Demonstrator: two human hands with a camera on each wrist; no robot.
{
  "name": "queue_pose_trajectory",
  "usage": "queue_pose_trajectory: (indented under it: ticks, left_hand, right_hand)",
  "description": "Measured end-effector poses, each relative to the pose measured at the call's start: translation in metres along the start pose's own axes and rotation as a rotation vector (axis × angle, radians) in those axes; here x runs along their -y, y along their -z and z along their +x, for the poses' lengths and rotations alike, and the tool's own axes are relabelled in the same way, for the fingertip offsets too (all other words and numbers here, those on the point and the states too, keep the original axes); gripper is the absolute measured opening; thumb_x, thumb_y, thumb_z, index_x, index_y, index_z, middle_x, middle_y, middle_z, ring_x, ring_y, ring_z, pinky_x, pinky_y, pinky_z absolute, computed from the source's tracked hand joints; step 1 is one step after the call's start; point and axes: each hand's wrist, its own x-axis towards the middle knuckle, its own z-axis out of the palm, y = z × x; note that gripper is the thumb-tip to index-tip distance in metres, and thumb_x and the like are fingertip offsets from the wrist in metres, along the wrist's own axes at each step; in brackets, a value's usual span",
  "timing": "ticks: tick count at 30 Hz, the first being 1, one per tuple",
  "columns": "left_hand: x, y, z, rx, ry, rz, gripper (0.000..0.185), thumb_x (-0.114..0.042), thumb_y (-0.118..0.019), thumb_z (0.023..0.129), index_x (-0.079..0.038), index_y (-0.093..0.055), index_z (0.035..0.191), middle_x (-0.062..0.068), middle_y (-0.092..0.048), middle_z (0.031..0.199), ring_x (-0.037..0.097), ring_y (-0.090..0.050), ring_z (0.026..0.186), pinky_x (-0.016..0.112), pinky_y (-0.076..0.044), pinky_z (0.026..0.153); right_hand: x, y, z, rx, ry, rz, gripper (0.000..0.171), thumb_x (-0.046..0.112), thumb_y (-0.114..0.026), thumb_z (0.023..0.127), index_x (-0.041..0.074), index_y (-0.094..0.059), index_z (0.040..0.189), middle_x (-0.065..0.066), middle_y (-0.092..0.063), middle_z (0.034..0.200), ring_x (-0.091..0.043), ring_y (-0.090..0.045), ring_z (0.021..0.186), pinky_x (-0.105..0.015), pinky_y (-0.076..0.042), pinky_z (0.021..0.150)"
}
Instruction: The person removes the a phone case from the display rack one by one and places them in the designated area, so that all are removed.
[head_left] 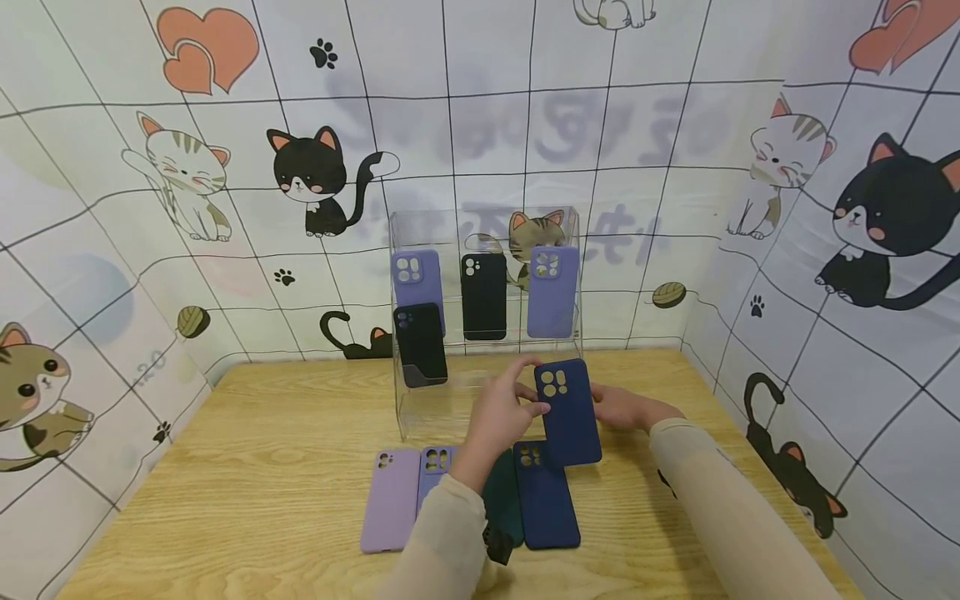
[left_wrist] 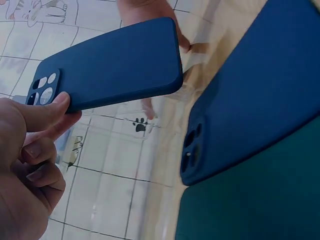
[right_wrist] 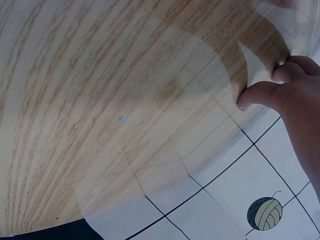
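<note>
In the head view, my left hand pinches a navy phone case between thumb and fingers at its left edge, beside the camera cutouts. The left wrist view shows the thumb on the case's edge and the other fingers curled below. The case is tilted in the air, partly over a second navy phone case lying on the table. My right hand is behind the held case, its fingertips hidden there. In the right wrist view its thumb and fingers reach down to the wooden surface, apart, with nothing seen between them.
A clear tiered stand holds lilac cases, a black case and a lower black case. In front lie a light purple case, a lilac case and a dark green case. Cat-patterned cloth surrounds the table.
</note>
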Motion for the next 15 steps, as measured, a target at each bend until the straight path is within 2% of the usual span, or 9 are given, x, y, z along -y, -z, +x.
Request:
queue_pose_trajectory:
  ticks: [6,10,15]
  left_hand:
    - [0.007,-0.010,-0.006,0.044,0.040,-0.025,0.063,-0.015,-0.085,0.092,-0.037,-0.058,0.145,-0.003,-0.080,0.091,0.007,-0.066,0.069,0.028,-0.050,0.061]
    - [0.008,-0.016,-0.010,0.070,0.064,-0.040,0.064,-0.014,-0.085,0.092,-0.038,-0.057,0.144,-0.004,-0.079,0.089,0.008,-0.066,0.068,0.029,-0.051,0.061]
    - [0.005,-0.022,-0.013,0.103,0.078,-0.040,0.064,-0.015,-0.086,0.091,-0.035,-0.057,0.144,-0.004,-0.080,0.089,0.008,-0.066,0.067,0.029,-0.050,0.062]
  right_hand:
    - [-0.001,0.001,0.001,0.004,0.007,0.002,0.088,0.066,-0.051,0.103,0.010,-0.030,0.169,-0.024,-0.035,0.171,-0.051,-0.031,0.159,-0.069,-0.027,0.126]
    - [-0.003,0.001,0.003,0.007,0.030,0.021,0.086,0.063,-0.053,0.104,0.009,-0.032,0.168,-0.024,-0.038,0.170,-0.051,-0.033,0.158,-0.068,-0.028,0.126]
    - [-0.006,0.002,0.004,0.028,0.078,0.052,0.083,0.060,-0.057,0.103,0.004,-0.043,0.162,-0.024,-0.047,0.164,-0.049,-0.042,0.153,-0.066,-0.035,0.122]
